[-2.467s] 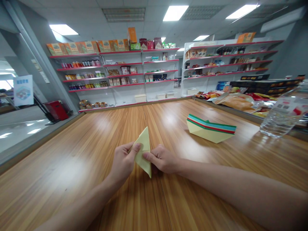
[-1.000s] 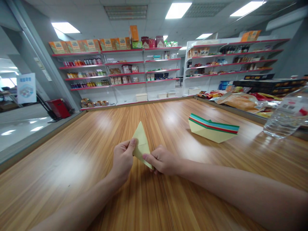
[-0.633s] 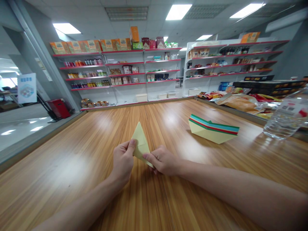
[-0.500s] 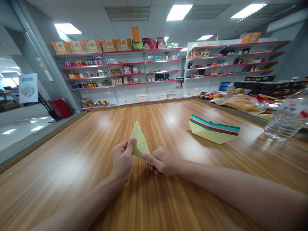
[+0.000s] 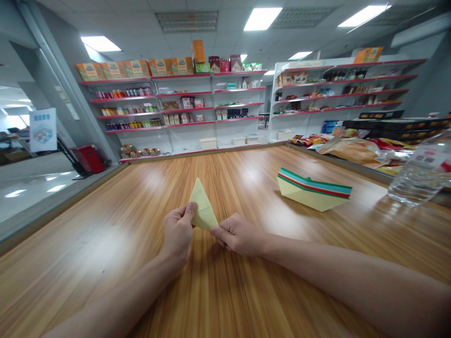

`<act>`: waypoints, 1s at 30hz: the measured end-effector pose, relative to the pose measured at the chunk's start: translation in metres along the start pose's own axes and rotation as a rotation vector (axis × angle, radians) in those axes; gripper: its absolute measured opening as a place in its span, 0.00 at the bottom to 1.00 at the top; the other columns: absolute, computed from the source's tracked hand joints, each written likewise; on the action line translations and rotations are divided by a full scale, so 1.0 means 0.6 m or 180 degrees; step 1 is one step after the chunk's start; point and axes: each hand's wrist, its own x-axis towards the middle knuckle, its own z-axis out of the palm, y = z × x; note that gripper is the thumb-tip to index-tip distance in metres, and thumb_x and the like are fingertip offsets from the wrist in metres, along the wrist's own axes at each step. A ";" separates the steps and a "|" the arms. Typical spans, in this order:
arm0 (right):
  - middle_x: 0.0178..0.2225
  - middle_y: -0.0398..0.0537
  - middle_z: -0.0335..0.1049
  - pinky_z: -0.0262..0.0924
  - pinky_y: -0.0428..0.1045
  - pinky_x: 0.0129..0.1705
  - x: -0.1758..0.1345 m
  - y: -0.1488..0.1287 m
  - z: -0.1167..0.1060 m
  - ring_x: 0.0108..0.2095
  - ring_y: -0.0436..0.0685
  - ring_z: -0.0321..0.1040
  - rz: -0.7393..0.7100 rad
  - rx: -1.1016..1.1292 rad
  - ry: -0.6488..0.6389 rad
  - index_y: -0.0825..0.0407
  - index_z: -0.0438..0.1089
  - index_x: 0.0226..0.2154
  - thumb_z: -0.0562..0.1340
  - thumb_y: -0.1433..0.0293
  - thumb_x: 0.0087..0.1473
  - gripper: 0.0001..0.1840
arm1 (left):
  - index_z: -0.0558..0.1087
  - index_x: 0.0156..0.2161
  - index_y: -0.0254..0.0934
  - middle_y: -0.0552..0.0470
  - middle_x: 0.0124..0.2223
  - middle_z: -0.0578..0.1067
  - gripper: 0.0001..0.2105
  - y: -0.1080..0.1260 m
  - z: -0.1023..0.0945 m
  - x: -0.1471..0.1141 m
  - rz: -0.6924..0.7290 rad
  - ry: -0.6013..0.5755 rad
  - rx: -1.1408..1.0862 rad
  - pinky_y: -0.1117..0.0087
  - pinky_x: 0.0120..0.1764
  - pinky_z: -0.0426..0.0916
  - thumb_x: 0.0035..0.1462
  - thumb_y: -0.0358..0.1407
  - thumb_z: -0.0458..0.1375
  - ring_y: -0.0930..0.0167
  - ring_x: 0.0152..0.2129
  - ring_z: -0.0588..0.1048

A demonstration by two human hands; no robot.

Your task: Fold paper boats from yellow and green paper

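Folded yellow paper (image 5: 204, 213) in both my hands, in front of me, low and a bit left of center, over the wood-look table (image 5: 123, 211). Triangle-like shape, one point up and away from me, long edge slanting down to the right, short crease line across the face. Can't tell if it touches the table.

Left hand (image 5: 178, 232): closed in a pinch on the paper's left edge, thumb flat on the near face, other fingers mostly hidden. Right hand (image 5: 241, 234): fingers curled in, thumb and fingers nipping the lower right corner. Both forearms bare, coming in from the bottom corners.

Paper boat (image 5: 312, 192) sits on the table to the right, well apart from my hands; pale yellow hull, green, blue, white and red stripes along the top. Clear bottle (image 5: 417, 176) at the far right, label partly visible. Snack bags (image 5: 347, 150) behind it, next to stacked black boxes (image 5: 394, 127).

Beyond the table: white shelves (image 5: 144, 137) with red edges, loaded with goods, orange boxes (image 5: 134, 69) on top. Sign (image 5: 42, 130) on the left.
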 end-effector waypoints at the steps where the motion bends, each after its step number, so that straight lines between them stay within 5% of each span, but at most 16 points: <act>1: 0.12 0.41 0.57 0.44 0.41 0.18 -0.001 0.000 -0.001 0.14 0.44 0.52 -0.0056 -0.0146 0.0067 0.57 0.62 0.15 0.52 0.65 0.58 0.23 | 0.74 0.23 0.31 0.54 0.20 0.70 0.12 0.001 0.001 0.000 -0.0096 -0.0016 -0.0052 0.77 0.23 0.61 0.42 0.41 0.65 0.76 0.19 0.65; 10: 0.12 0.42 0.58 0.42 0.42 0.18 -0.002 0.000 0.005 0.14 0.43 0.52 -0.0044 -0.0470 0.0215 0.57 0.65 0.14 0.49 0.64 0.60 0.27 | 0.73 0.23 0.30 0.54 0.20 0.70 0.13 0.004 0.002 0.002 -0.0104 0.0085 -0.0056 0.77 0.22 0.63 0.41 0.40 0.66 0.76 0.19 0.66; 17: 0.12 0.41 0.56 0.41 0.44 0.20 -0.003 0.013 0.002 0.15 0.44 0.48 -0.0821 -0.0969 0.0477 0.56 0.62 0.13 0.52 0.64 0.58 0.25 | 0.73 0.25 0.29 0.52 0.23 0.72 0.11 0.003 0.000 0.009 -0.0922 -0.0119 -0.0297 0.75 0.22 0.65 0.41 0.36 0.66 0.75 0.18 0.68; 24: 0.10 0.41 0.55 0.39 0.43 0.17 -0.003 0.009 0.003 0.13 0.43 0.48 -0.0161 -0.0511 0.0267 0.56 0.62 0.12 0.52 0.62 0.59 0.28 | 0.72 0.24 0.30 0.54 0.21 0.71 0.13 0.003 -0.001 0.009 -0.0496 0.0000 -0.0243 0.77 0.21 0.64 0.40 0.40 0.67 0.76 0.18 0.67; 30: 0.12 0.41 0.55 0.41 0.44 0.19 -0.009 0.002 -0.003 0.14 0.44 0.50 -0.1212 -0.0805 0.0207 0.55 0.57 0.12 0.49 0.64 0.59 0.26 | 0.73 0.27 0.28 0.49 0.22 0.73 0.09 -0.001 -0.004 0.015 -0.1332 -0.0365 -0.0193 0.72 0.21 0.67 0.49 0.35 0.62 0.72 0.18 0.70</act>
